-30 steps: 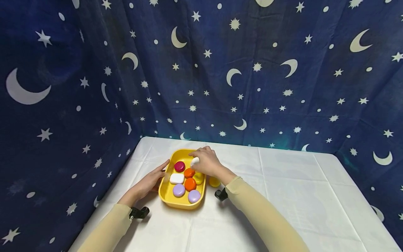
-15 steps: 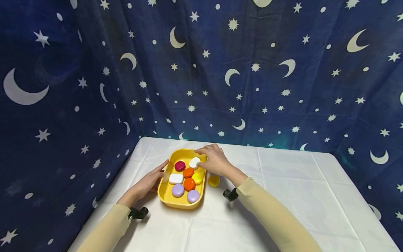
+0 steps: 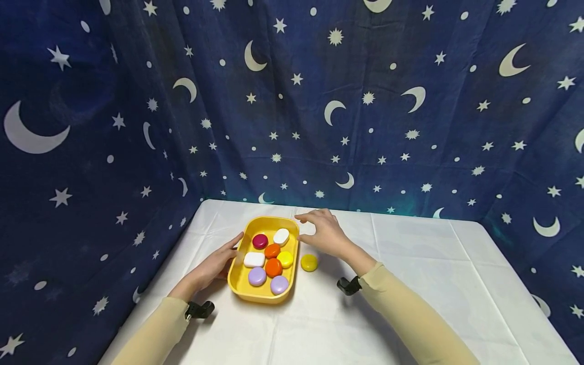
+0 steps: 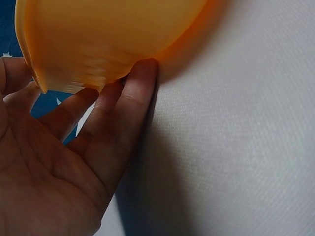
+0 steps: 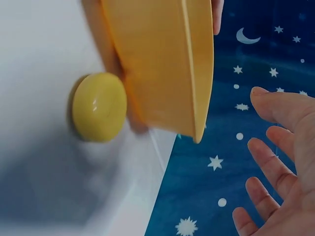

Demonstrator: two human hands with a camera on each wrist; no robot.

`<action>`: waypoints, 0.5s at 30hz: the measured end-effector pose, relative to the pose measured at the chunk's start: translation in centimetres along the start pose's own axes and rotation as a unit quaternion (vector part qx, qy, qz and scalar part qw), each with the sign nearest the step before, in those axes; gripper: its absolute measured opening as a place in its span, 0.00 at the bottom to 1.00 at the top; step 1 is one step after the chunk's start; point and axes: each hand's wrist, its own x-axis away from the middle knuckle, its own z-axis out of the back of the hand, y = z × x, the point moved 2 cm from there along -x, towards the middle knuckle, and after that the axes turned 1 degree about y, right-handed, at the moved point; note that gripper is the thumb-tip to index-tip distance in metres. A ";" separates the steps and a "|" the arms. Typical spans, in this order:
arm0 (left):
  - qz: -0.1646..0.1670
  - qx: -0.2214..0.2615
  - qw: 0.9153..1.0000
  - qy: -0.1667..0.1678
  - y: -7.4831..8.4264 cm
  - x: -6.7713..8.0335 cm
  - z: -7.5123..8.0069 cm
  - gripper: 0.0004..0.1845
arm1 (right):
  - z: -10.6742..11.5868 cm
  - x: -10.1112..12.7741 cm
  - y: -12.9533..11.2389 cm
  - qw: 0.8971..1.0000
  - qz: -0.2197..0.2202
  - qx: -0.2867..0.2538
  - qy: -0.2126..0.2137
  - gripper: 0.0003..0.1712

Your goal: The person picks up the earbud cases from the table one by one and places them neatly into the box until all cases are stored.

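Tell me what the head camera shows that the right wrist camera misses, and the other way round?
Only the head view shows the coloured pebble-like pieces lying in the yellow plastic tray, and the left hand touching its side. Only the right wrist view shows the tray's outer wall from close by. Both show the tray, the round yellow piece beside it on the white tablecloth, and the open right hand, which holds nothing.

Even, bright light falls from above, leaving soft shadows on the white tablecloth (image 3: 410, 284). The head view bows at its edges. Both wrist views are close, slightly soft, with mild glare on the yellow tray (image 5: 162, 64).
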 end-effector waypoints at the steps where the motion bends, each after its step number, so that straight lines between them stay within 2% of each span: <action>1: 0.000 0.000 1.000 0.000 0.0 0.0 0.0 0.35 | 0.1 0.2 0.3 1.000 -0.001 -0.001 0.002 0.32; 15: 0.000 0.004 1.000 -0.004 -0.2 0.0 0.0 0.35 | 0.7 2.7 3.3 0.999 -0.031 0.016 -0.008 0.33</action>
